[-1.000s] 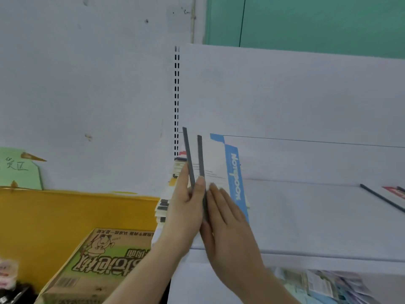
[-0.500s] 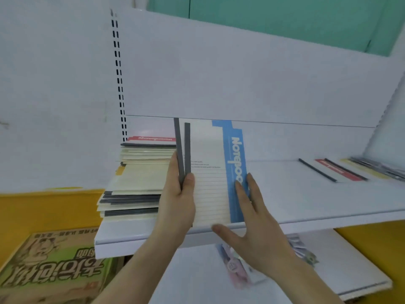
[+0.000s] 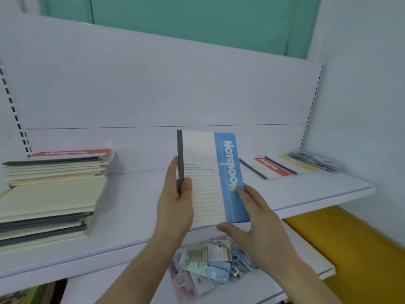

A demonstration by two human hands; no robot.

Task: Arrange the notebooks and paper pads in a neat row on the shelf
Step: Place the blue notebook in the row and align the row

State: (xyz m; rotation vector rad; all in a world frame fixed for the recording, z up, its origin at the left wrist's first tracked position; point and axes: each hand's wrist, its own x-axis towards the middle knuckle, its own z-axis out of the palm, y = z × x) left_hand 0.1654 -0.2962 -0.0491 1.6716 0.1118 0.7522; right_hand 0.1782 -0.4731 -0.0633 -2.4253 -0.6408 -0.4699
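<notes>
Holding the blue-banded notebook upright above the shelf, the left hand pinches its dark spine, thumb on the cover; the right hand lies loosely spread along the blue edge and lower corner; the long axis stands near vertical; the flat row of notebooks lies to the right, nearer the right hand; the stack sits well apart, leftward.

A white metal shelf unit with a plain back panel and slotted uprights stands against a pale wall. Above the panel shows a teal green surface, and yellow flooring lies low on the right.
</notes>
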